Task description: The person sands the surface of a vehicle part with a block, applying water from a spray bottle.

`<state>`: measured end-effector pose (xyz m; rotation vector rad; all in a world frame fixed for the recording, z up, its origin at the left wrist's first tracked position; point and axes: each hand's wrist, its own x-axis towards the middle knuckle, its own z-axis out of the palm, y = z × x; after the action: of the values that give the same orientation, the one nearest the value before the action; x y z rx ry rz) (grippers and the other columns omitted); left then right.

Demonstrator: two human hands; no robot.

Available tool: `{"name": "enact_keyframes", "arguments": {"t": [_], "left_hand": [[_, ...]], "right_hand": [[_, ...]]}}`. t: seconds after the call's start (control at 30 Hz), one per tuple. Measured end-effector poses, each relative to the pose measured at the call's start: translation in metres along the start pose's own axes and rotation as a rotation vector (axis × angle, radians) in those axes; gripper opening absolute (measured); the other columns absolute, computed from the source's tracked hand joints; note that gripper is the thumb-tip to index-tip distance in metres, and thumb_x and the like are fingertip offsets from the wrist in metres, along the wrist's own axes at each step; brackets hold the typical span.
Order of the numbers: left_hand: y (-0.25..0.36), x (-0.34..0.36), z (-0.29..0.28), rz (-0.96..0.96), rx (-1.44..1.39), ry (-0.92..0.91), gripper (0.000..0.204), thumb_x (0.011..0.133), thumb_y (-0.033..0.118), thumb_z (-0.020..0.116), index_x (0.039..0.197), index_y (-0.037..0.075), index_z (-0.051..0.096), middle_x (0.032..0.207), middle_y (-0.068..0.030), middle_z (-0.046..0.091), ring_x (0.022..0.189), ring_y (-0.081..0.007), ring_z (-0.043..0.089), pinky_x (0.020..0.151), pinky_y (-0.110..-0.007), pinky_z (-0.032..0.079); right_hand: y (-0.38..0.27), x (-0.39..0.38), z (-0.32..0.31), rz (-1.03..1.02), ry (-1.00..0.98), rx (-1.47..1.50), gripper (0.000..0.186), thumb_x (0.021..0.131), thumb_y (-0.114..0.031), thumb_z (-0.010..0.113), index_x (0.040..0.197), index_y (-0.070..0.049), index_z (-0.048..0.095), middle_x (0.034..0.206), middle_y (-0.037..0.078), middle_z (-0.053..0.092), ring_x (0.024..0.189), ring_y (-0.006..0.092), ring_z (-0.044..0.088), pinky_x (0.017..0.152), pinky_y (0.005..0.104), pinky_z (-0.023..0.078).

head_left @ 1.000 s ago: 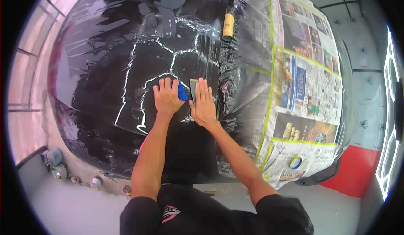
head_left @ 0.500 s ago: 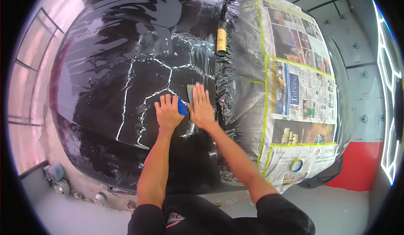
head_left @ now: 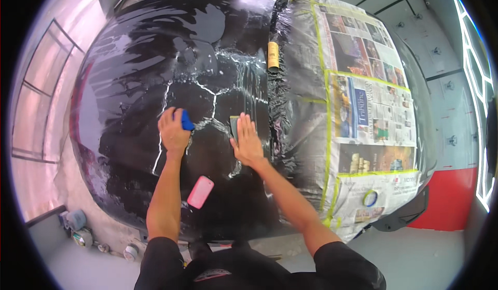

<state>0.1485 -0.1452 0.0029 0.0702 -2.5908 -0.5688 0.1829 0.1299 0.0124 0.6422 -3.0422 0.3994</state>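
Both my hands rest on the wet, glossy black car panel, which is marked by whitish, sudsy lines. My left hand is curled round a blue cloth, pressed to the panel on the left; whether it is cloth or sponge is hard to tell. To the right, my right hand lies with straight fingers over a grey sheet of sandpaper, whose edge shows beside the fingers; the rest is hidden under them. Between my forearms sits a pink rounded block.
A tan rolled sheet lies by the black plastic strip. On the right, newspaper and plastic film are held by yellow tape. A tape roll rests there. Several small containers stand on the floor at lower left.
My left hand has moved left with the blue cloth, smearing some whitish lines. The pink block, mostly covered by my left forearm before, now shows. My right hand has shifted slightly down in the view.
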Motion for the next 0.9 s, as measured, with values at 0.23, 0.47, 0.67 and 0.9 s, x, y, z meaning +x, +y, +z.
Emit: {"name": "enact_keyframes", "arguments": {"t": [0.23, 0.47, 0.67, 0.9], "left_hand": [[0.038, 0.021, 0.038, -0.016, -0.046, -0.024, 0.051, 0.075, 0.011, 0.071, 0.125, 0.007, 0.062, 0.136, -0.0126, 0.058, 0.137, -0.0371, 0.05, 0.113, -0.049, 0.039], [-0.004, 0.005, 0.012, -0.086, 0.066, -0.057, 0.051, 0.074, 0.011, 0.073, 0.123, 0.007, 0.062, 0.138, -0.0129, 0.057, 0.14, -0.0376, 0.049, 0.114, -0.051, 0.038], [0.034, 0.023, 0.041, -0.044, -0.036, -0.02, 0.052, 0.074, 0.011, 0.075, 0.124, 0.008, 0.061, 0.137, -0.0122, 0.057, 0.14, -0.0374, 0.049, 0.113, -0.05, 0.038], [-0.003, 0.01, 0.013, -0.096, 0.032, -0.038, 0.051, 0.073, 0.01, 0.075, 0.122, 0.008, 0.062, 0.136, -0.0118, 0.058, 0.138, -0.0361, 0.05, 0.113, -0.049, 0.039]], "right_hand": [[0.122, 0.165, -0.032, 0.191, 0.17, -0.152, 0.075, 0.109, -0.043, 0.037, 0.158, 0.012, 0.025, 0.169, 0.03, 0.02, 0.159, 0.042, 0.015, 0.13, 0.0496, 0.013], [0.015, 0.023, -0.001, 0.079, 0.084, -0.025, 0.08, 0.105, -0.039, 0.049, 0.158, 0.015, 0.021, 0.169, 0.032, 0.017, 0.159, 0.045, 0.014, 0.129, 0.0541, 0.014], [0.137, 0.178, -0.043, 0.131, 0.17, -0.185, 0.074, 0.109, -0.042, 0.038, 0.159, 0.012, 0.023, 0.168, 0.031, 0.021, 0.158, 0.0419, 0.02, 0.13, 0.0518, 0.016], [0.025, 0.019, 0.0, 0.106, 0.075, -0.067, 0.082, 0.106, -0.043, 0.048, 0.158, 0.014, 0.02, 0.168, 0.031, 0.02, 0.158, 0.0458, 0.016, 0.129, 0.0542, 0.015]]}}
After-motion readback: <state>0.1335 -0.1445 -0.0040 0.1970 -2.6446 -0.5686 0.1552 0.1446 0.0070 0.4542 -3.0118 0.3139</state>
